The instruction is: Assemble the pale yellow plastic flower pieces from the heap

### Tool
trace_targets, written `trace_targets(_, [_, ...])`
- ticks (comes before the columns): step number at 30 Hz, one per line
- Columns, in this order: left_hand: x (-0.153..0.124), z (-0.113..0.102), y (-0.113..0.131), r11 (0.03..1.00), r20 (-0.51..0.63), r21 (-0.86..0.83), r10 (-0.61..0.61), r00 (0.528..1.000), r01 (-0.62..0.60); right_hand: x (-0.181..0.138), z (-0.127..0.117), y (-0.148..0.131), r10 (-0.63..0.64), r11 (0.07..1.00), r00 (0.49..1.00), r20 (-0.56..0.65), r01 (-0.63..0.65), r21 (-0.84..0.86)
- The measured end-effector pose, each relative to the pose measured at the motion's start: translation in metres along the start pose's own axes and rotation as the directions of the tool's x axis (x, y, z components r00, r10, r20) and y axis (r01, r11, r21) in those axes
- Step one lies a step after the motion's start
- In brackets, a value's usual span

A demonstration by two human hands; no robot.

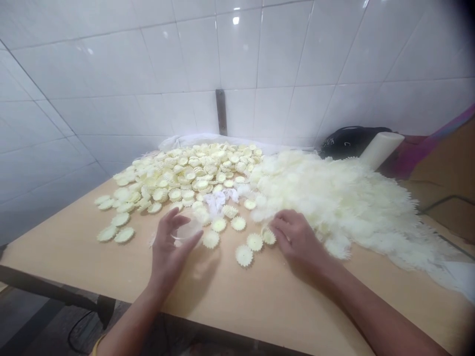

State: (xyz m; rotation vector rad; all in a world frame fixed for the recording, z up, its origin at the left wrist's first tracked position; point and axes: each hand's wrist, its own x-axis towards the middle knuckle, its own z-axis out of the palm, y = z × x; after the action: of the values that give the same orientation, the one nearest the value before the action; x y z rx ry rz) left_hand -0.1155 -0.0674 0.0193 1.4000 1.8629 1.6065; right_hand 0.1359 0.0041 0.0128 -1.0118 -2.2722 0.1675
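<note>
Pale-yellow scalloped discs (244, 255) lie loose on the tan table (122, 274) between the hands, with more heaped beyond. The left hand (166, 249) grips a clear round piece (188, 229) between thumb and fingers. The right hand (300, 238) is curled, fingertips at the edge of the nearest disc (269, 236); whether they pinch it, I cannot tell.

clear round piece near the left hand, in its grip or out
In: the left hand holds the clear round piece between thumb and fingers.
</note>
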Motion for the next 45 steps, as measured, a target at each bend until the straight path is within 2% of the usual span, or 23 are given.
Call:
trace_targets(4, [-0.019,0.011,0.005,0.974,0.09,0.048,0.218,0.972,-0.223,-0.001,-0.009,-0.011,-0.051,0.933,0.993,-0.11,0.087,0.349])
trace_targets(8, [-0.033,0.03,0.009,0.927,0.186,0.084,0.346,0.92,-0.365,-0.001,-0.02,-0.034,-0.014,0.83,0.999,-0.051,0.04,0.557])
trace_targets(12, [-0.038,0.044,0.013,0.852,0.227,0.102,0.482,0.846,-0.513,0.002,-0.013,-0.054,-0.2,0.827,0.978,0.055,0.139,0.545])
trace_targets(14, [-0.038,0.049,0.014,0.813,0.228,0.076,0.55,0.803,-0.578,0.005,-0.003,-0.058,-0.308,0.859,0.946,0.1,0.231,0.456])
trace_targets(16, [-0.038,0.053,0.013,0.793,0.215,0.047,0.586,0.781,-0.607,0.007,0.006,-0.06,-0.36,0.886,0.924,0.128,0.295,0.358])
trace_targets(18, [-0.039,0.056,0.011,0.81,0.213,0.016,0.57,0.794,-0.586,0.009,0.01,-0.06,-0.364,0.898,0.92,0.144,0.306,0.317])
trace_targets(21, [-0.04,0.056,0.01,0.876,0.247,0.011,0.465,0.85,-0.482,0.01,0.005,-0.059,-0.294,0.881,0.948,0.119,0.22,0.419])
trace_targets(24, [-0.04,0.051,0.012,0.91,0.211,0.082,0.383,0.899,-0.407,0.012,-0.007,-0.053,-0.06,0.816,0.998,0.025,0.034,0.576])
trace_targets(26, [-0.038,0.046,0.011,0.914,0.159,0.121,0.366,0.917,-0.386,0.013,-0.01,-0.047,0.105,0.769,0.994,-0.02,-0.068,0.636])
trace_targets(27, [-0.038,0.044,0.011,0.916,0.142,0.131,0.362,0.921,-0.38,0.013,-0.009,-0.044,0.149,0.757,0.989,-0.015,-0.104,0.645])
trace_targets(30, [-0.036,0.038,0.008,0.915,0.121,0.133,0.367,0.922,-0.382,0.011,-0.002,-0.038,0.114,0.801,0.985,0.131,-0.169,0.575])
trace_targets(32, [-0.036,0.036,0.007,0.914,0.12,0.13,0.37,0.921,-0.384,0.009,0.004,-0.038,0.046,0.87,0.973,0.224,-0.149,0.47])
trace_targets(33, [-0.037,0.035,0.006,0.915,0.123,0.13,0.368,0.921,-0.383,0.009,0.007,-0.038,0.026,0.896,0.973,0.231,-0.125,0.426])
trace_targets(36, [-0.039,0.035,0.007,0.913,0.132,0.13,0.37,0.919,-0.386,0.009,0.01,-0.038,-0.004,0.934,0.982,0.186,-0.063,0.351])
trace_targets(40, [-0.04,0.036,0.007,0.897,0.126,0.167,0.393,0.911,-0.41,0.01,0.007,-0.035,-0.016,0.925,0.98,0.196,-0.06,0.374])
trace_targets(43, [-0.04,0.037,0.008,0.88,0.143,0.195,0.412,0.9,-0.434,0.012,-0.004,-0.038,0.078,0.883,0.995,0.064,-0.098,0.458])
trace_targets(45, [-0.04,0.038,0.009,0.86,0.151,0.21,0.441,0.885,-0.465,0.013,-0.013,-0.045,0.084,0.854,0.996,-0.009,-0.067,0.516])
